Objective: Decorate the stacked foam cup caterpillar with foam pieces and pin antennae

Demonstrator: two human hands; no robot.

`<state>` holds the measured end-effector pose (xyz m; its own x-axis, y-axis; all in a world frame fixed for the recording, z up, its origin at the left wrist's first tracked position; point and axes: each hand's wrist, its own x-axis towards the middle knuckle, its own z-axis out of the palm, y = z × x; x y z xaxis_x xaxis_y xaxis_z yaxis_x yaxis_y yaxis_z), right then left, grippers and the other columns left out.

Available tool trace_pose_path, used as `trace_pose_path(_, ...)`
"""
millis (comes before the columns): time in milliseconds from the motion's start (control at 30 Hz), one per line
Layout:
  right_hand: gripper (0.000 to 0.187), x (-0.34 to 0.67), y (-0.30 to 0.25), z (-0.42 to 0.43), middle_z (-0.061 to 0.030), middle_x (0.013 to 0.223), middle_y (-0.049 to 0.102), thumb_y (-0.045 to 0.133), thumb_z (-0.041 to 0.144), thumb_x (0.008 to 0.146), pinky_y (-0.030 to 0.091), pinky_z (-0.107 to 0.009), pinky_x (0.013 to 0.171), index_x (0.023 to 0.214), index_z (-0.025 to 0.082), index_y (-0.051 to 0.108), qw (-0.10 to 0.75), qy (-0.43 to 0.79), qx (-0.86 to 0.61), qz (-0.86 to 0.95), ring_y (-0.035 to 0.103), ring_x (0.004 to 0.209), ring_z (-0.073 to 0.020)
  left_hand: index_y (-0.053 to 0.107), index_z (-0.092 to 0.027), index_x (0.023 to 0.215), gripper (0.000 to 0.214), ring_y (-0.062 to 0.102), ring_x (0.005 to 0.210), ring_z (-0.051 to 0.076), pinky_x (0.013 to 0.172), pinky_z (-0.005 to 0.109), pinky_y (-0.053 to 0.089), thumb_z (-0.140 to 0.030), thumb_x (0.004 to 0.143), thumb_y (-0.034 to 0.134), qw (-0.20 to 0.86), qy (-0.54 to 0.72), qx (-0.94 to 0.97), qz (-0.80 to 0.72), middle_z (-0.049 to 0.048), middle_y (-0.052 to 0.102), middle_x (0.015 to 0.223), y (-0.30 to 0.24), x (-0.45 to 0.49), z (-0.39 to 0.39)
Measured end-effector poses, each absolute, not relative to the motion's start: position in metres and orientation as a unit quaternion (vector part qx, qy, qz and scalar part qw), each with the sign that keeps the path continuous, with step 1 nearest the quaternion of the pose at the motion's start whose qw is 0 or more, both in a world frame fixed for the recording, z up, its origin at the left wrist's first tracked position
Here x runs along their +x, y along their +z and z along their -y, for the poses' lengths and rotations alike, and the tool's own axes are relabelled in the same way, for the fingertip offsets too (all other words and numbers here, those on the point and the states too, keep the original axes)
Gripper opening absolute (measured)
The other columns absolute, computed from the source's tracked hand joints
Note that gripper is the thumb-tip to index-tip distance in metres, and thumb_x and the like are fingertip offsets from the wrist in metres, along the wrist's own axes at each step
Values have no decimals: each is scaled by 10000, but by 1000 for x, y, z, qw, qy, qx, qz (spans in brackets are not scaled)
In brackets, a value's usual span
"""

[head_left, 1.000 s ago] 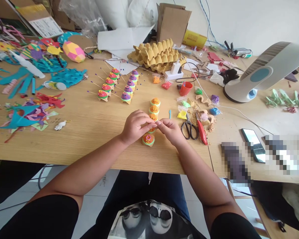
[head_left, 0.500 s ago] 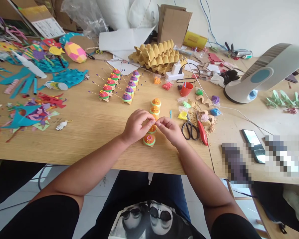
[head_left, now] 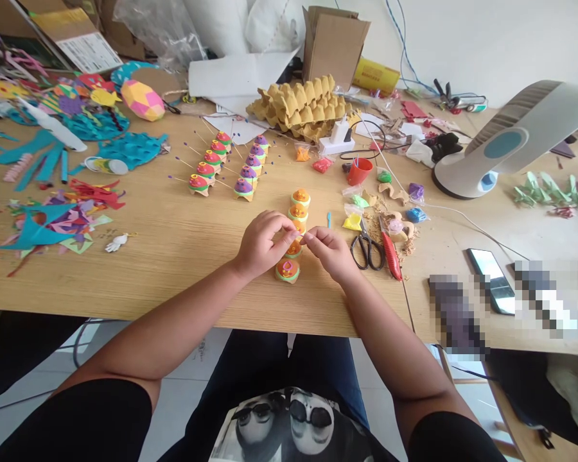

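Observation:
A row of orange clay-covered egg-carton cups point(head_left: 288, 270) with green rims runs away from me on the wooden table. Over its middle, my left hand point(head_left: 268, 242) and my right hand point(head_left: 331, 252) come close together, thumb and forefinger of each pinched. Whatever lies between the fingertips is too small to name. The nearest cup carries a pink loop and small yellow bits on top. Fingers partly cover the middle cups. Further left stand a red-topped row of cups point(head_left: 205, 178) and a purple-topped row point(head_left: 244, 187), with dark-tipped pins sticking out from them.
Right of my hands lie black scissors point(head_left: 367, 249), a red-handled cutter point(head_left: 392, 256), a small blue stick point(head_left: 329, 219) and bagged yellow clay point(head_left: 352, 222). Behind are a red cup point(head_left: 359, 171), stacked egg cartons point(head_left: 298, 106) and a white fan point(head_left: 501, 144). Paper scraps point(head_left: 52, 224) cover the left.
The fingertips of my two hands have drawn slightly apart. The whole view has shifted a little; the cups and tools keep their places.

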<state>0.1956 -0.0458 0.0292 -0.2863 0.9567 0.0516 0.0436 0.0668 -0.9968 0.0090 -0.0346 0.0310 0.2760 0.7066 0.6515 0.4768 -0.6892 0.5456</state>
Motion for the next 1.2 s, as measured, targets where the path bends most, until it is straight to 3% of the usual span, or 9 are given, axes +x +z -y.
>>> trace_pose_path(233, 490, 196, 30, 46, 10, 670, 547, 674, 656, 789, 339, -256, 595, 781, 166, 682, 426, 519, -428, 605, 432, 627, -111, 557, -213, 711, 264, 572, 769, 187, 754, 348, 457, -323, 950, 570, 121, 449, 795, -389, 31, 639, 738, 28, 6, 32)
trace_pose_path(400, 556, 196, 32, 47, 52, 537, 369, 576, 678, 855, 244, -261, 522, 702, 154, 683, 414, 531, -432, 600, 301, 524, -88, 539, -211, 725, 306, 536, 750, 189, 739, 352, 433, -341, 994, 473, 136, 441, 790, -403, 33, 584, 715, 32, 6, 34)
trace_pose_path(633, 544, 195, 28, 44, 57, 545, 364, 561, 703, 852, 217, -258, 503, 746, 175, 635, 427, 557, -418, 576, 289, 521, -92, 548, -208, 852, 183, 553, 830, 180, 792, 331, 451, -326, 978, 489, 190, 468, 758, -413, 35, 587, 832, 31, 8, 36)
trace_pose_path(867, 487, 196, 35, 46, 56, 601, 404, 664, 672, 791, 221, -253, 502, 766, 194, 574, 438, 547, -441, 560, 297, 550, -90, 661, -186, 890, 238, 594, 761, 139, 727, 270, 482, -421, 862, 683, 367, 508, 635, -452, 25, 676, 852, 28, 9, 32)
trace_pose_path(1000, 432, 196, 35, 46, 65, 613, 386, 679, 616, 813, 209, -252, 500, 824, 195, 583, 454, 578, -417, 535, 274, 541, -84, 699, -177, 898, 314, 663, 851, 162, 809, 289, 519, -441, 756, 791, 493, 520, 547, -434, 41, 726, 899, 27, 8, 28)
trace_pose_path(1200, 389, 196, 33, 45, 77, 599, 364, 674, 580, 830, 188, -245, 486, 885, 212, 559, 463, 619, -384, 505, 256, 515, -83, 724, -164, 896, 327, 677, 811, 140, 783, 274, 528, -395, 696, 839, 580, 528, 463, -413, 43, 750, 882, 27, 6, 25)
